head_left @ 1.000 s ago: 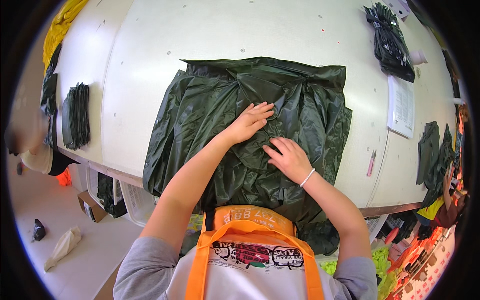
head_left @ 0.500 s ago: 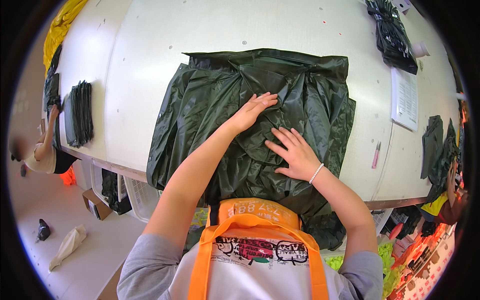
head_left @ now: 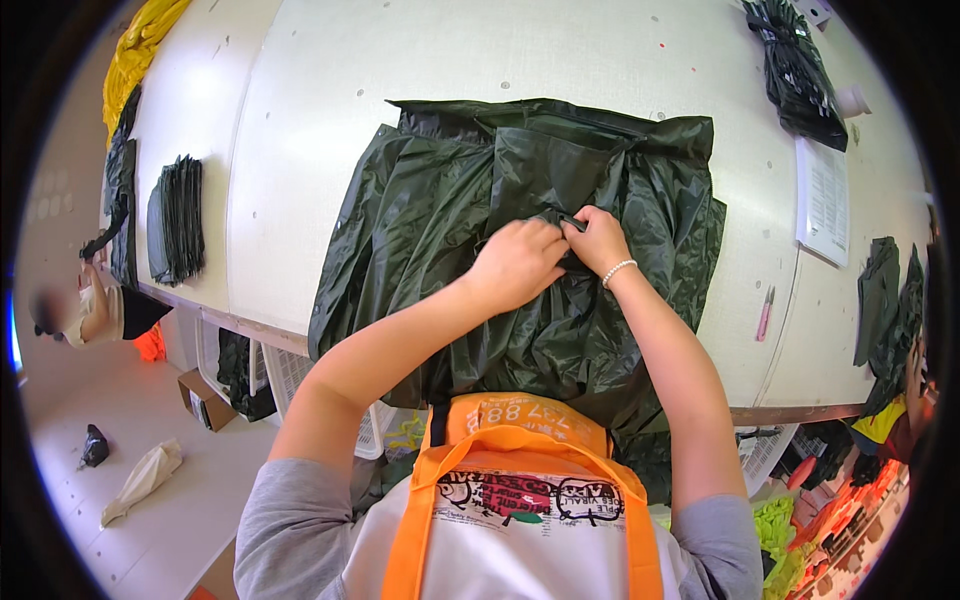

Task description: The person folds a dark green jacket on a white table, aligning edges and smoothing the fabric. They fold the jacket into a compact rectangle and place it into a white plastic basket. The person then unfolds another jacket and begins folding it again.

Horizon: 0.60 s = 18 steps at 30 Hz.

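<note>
A dark green shiny waterproof garment (head_left: 420, 190), of a kind I cannot tell, lies spread and wrinkled on the white table in front of me. Its far edge is folded into a straight band, and its near side hangs over the table's front edge. Over the middle of it my left hand (head_left: 517, 262) is closed, fingers curled on a gathered bit of the fabric. My right hand (head_left: 597, 240), with a beaded bracelet at the wrist, pinches a small dark fold of the same garment just beside the left fingertips.
On the white table (head_left: 300, 60) lie a stack of folded dark pieces (head_left: 176, 220) at left, a bundled dark stack (head_left: 800, 85), papers (head_left: 822, 200) and a pink-handled tool (head_left: 765, 314) at right. Another person (head_left: 95, 305) works at far left. White crates (head_left: 290, 375) stand below the edge.
Both hands were flat and spread on the fabric. They have come together at the middle and closed on a fold. The view has shifted slightly.
</note>
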Tool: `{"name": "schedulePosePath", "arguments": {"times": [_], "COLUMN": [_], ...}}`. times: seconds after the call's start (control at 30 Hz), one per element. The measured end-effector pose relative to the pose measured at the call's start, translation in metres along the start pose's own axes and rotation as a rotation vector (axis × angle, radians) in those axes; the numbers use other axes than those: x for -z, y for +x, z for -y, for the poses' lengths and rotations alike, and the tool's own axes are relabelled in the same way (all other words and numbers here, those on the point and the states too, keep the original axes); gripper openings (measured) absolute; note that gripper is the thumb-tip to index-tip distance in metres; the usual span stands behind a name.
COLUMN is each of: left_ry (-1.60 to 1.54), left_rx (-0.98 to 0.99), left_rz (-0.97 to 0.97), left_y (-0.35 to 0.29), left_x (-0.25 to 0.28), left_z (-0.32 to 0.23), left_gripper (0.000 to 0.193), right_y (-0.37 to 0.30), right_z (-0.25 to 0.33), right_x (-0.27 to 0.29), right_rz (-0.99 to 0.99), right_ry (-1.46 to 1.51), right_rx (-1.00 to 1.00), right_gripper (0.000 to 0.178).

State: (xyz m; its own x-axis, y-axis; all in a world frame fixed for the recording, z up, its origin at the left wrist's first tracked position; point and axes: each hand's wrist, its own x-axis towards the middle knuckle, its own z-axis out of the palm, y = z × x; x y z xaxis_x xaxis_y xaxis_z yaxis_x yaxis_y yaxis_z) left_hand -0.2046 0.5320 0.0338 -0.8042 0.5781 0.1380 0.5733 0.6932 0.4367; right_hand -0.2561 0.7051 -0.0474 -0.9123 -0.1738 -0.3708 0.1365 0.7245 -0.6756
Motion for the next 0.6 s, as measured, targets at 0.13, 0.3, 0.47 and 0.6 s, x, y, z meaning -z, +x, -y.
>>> {"name": "schedulePosePath", "arguments": {"times": [0.13, 0.3, 0.47, 0.6], "left_ry": [0.132, -0.176, -0.637, 0.051], "left_rx": [-0.009, 0.128, 0.614, 0.009], "left_rz": [-0.024, -0.021, 0.128, -0.139], "left_y": [-0.037, -0.017, 0.013, -0.002], "left_x": [-0.05, -0.044, -0.024, -0.023], "left_z": [0.02, 0.044, 0.068, 0.039], "left_gripper": [0.037, 0.018, 0.018, 0.022], "right_y": [-0.029, -0.06, -0.02, 0.004], "right_z": [0.032, 0.027, 0.011, 0.014], "right_x": [0.014, 0.017, 0.011, 0.011], "right_rz": [-0.122, -0.205, -0.064, 0.037], "right_ry": [-0.147, -0.338, -0.2, -0.004], "right_rx": [0.107, 0.729, 0.449, 0.212], "right_gripper": [0.024, 0.022, 0.016, 0.014]}}
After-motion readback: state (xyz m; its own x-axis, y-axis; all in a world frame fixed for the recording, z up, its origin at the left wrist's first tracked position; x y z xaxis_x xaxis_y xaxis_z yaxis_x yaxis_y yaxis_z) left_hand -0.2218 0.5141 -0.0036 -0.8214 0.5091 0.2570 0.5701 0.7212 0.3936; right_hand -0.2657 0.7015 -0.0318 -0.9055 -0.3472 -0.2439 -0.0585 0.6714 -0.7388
